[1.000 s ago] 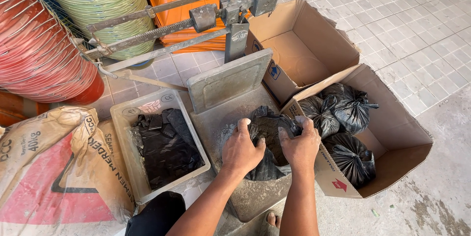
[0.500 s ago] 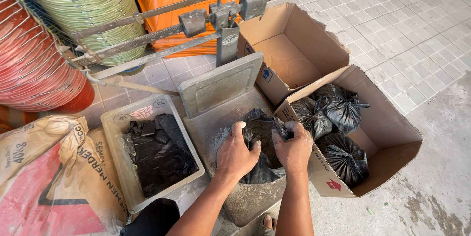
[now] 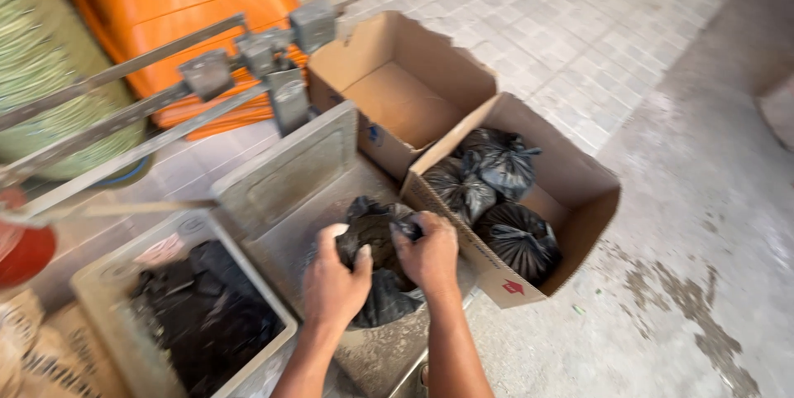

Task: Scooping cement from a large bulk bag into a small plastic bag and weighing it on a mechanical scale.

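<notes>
Both of my hands grip the top of a filled black plastic bag (image 3: 376, 282) that rests on the grey metal pan (image 3: 289, 224) of a platform scale. My left hand (image 3: 333, 280) clutches the bag's left side and my right hand (image 3: 429, 254) pinches its gathered neck. Just right of the scale stands an open cardboard box (image 3: 579, 191) holding three tied black bags (image 3: 495, 165). A grey plastic tub (image 3: 99, 278) of loose black material sits to the left of my left hand.
An empty open cardboard box (image 3: 397, 100) stands behind the filled one. The scale's metal beam (image 3: 207, 75) crosses above the pan. An orange plastic object (image 3: 174, 9) and a green ribbed coil (image 3: 41, 75) stand behind, with tiled floor beyond.
The view has shifted right and closer. My hands have stayed on the bag's top, the right hand gathering the neck tighter.
</notes>
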